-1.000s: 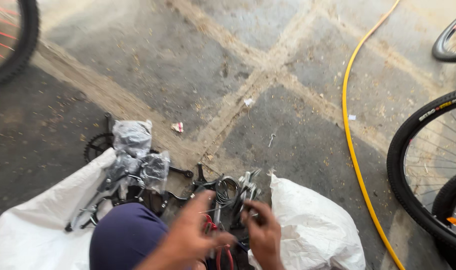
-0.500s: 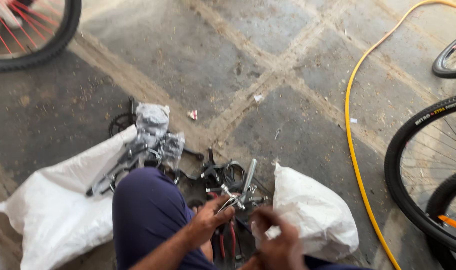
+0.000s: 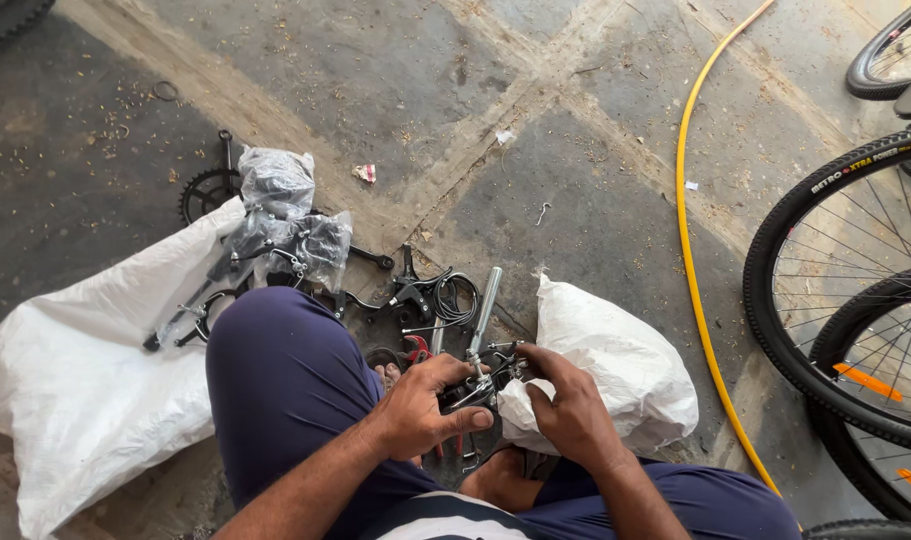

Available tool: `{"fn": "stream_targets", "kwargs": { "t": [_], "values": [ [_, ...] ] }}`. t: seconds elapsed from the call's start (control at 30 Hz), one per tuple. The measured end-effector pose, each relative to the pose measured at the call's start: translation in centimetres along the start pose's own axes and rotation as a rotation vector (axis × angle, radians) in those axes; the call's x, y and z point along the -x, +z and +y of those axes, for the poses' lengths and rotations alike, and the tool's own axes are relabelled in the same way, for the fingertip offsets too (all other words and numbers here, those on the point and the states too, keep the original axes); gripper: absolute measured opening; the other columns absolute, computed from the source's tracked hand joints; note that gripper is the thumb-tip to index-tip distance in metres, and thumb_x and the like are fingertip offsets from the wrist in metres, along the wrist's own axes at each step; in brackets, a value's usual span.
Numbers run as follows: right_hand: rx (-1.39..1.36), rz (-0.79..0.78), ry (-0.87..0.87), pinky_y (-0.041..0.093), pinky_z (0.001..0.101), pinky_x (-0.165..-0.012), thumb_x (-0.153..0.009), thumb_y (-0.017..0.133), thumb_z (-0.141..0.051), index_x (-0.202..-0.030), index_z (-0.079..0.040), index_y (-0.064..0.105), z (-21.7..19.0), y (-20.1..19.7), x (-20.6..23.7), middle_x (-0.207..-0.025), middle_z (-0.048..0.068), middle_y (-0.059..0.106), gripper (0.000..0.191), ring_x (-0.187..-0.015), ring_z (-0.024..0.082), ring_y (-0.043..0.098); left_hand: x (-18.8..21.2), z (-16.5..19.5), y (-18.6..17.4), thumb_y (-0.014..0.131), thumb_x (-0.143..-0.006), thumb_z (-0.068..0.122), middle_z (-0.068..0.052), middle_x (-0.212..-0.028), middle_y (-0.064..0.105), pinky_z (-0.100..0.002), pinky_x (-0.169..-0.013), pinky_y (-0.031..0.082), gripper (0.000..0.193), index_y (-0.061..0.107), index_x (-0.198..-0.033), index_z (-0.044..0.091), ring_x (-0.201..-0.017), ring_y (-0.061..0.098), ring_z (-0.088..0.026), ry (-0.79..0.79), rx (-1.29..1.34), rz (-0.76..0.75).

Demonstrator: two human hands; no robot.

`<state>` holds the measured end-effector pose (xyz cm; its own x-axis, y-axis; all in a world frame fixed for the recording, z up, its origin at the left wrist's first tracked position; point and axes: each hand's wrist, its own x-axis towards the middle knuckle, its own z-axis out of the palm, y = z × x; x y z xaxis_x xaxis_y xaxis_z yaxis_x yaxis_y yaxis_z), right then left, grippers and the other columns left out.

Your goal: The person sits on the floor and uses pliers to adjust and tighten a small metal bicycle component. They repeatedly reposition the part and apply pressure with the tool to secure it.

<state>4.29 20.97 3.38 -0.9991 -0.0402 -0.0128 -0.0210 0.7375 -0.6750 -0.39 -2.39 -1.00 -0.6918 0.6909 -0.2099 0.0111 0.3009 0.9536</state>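
Soft even daylight, sharp focus, faint shadows

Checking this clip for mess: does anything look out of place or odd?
Yes: loose bike parts lie heaped on the bare floor between two white sacks, and a yellow hose trails across it.

The 1 head-worn view looks steeply down from above the crouching person's knees at the stone floor (image 3: 396, 80), close over the white sack (image 3: 616, 370) near frame centre, with the yellow hose (image 3: 688, 220) and bicycle wheel (image 3: 826, 290) right of that sack and the frame's top facing away from the person.
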Motion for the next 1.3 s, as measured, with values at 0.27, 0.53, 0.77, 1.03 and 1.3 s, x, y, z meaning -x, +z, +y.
{"fn": "stream_targets", "kwargs": {
  "t": [0.27, 0.53, 0.77, 1.03, 1.3],
  "values": [
    [0.274, 0.006, -0.019, 0.057, 0.0423, -0.077, -0.084, 0.073, -0.021, -0.122, -0.006, 0.072, -0.2, 0.8, 0.7, -0.106, 0.018, 0.075, 0.041, -0.09, 0.034, 0.074, 0.5, -0.3, -0.1, 0.057, -0.071, 0.088, -0.011, -0.118, 0.064, -0.043, -0.101, 0.05, 0.105, 0.062, -0.14, 0.009, -0.119, 0.063, -0.025, 0.02, -0.023, -0.006],
    [0.253, 0.004, 0.116, 0.059, 0.0381, -0.085, -0.091, 0.067, -0.018, -0.126, -0.015, 0.072, 0.7, 1.2, 1.5, -0.111, 0.013, 0.077, 0.035, -0.098, 0.028, 0.076, 0.7, -0.5, 0.1, 0.059, -0.07, 0.087, -0.011, -0.119, 0.064, -0.042, -0.1, 0.051, 0.104, 0.062, -0.139, 0.008, -0.118, 0.065, -0.025, -0.003, -0.009, -0.029],
    [0.172, 0.0, -0.009, 0.057, 0.0415, -0.078, -0.092, 0.067, -0.02, -0.124, -0.006, 0.067, 1.5, 0.6, 1.9, -0.108, 0.014, 0.075, 0.035, -0.094, 0.029, 0.074, 0.6, -0.3, 0.1, 0.059, -0.072, 0.087, -0.011, -0.12, 0.064, -0.043, -0.101, 0.05, 0.103, 0.063, -0.139, 0.008, -0.119, 0.063, -0.025, 0.041, -0.031, -0.033],
    [0.361, -0.038, 0.094, 0.05, 0.0412, -0.06, -0.098, 0.062, -0.028, -0.085, -0.009, 0.064, 2.6, 0.9, 1.5, -0.072, 0.007, 0.065, 0.023, -0.064, 0.025, 0.064, 0.8, -0.5, 0.1, 0.06, -0.073, 0.086, -0.012, -0.119, 0.067, -0.041, -0.1, 0.052, 0.1, 0.066, -0.135, 0.007, -0.117, 0.066, -0.026, 0.098, 0.035, -0.041],
    [0.414, -0.003, 0.055, 0.05, 0.045, -0.067, -0.088, 0.078, -0.031, -0.072, -0.007, 0.059, 5.7, 1.8, 3.1, -0.068, 0.012, 0.059, 0.035, -0.068, 0.032, 0.062, 0.8, -2.0, 1.0, 0.069, -0.076, 0.076, -0.019, -0.129, 0.066, -0.043, -0.104, 0.05, 0.091, 0.069, -0.134, 0.007, -0.122, 0.063, -0.034, 0.174, -0.028, -0.043]
  ]
}}
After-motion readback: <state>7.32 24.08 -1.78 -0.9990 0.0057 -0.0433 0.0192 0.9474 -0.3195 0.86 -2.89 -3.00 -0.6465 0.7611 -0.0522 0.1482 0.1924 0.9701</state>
